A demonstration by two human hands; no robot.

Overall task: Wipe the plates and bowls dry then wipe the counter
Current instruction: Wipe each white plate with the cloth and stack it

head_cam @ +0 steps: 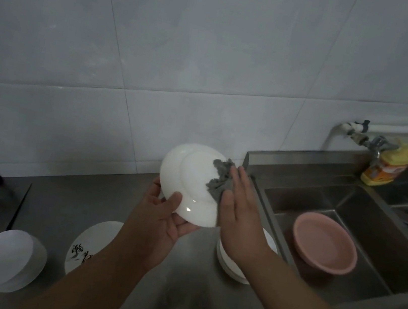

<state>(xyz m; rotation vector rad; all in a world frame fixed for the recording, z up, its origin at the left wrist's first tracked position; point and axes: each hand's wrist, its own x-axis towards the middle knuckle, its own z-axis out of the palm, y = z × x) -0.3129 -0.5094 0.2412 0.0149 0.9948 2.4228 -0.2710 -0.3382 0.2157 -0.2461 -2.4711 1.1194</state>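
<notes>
Up above the steel counter (63,202), the left hand (161,217) grips a tilted white plate (188,181) by its near rim, thumb curled over the edge. Straight fingers of the right hand (240,207) press a grey cloth (220,180) against the plate's right side. Near left, a bowl (86,245) bears unreadable black brush characters. Far right, a yellow bottle (389,166) carries a blurred orange label.

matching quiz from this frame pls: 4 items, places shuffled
Items:
1 white plate
2 grey cloth
3 pink basin
4 yellow bottle

Places:
A in the sink
B held up by the left hand
C behind the tap
D pressed to the plate by the right hand

Pairs: 1-B, 2-D, 3-A, 4-C
</notes>
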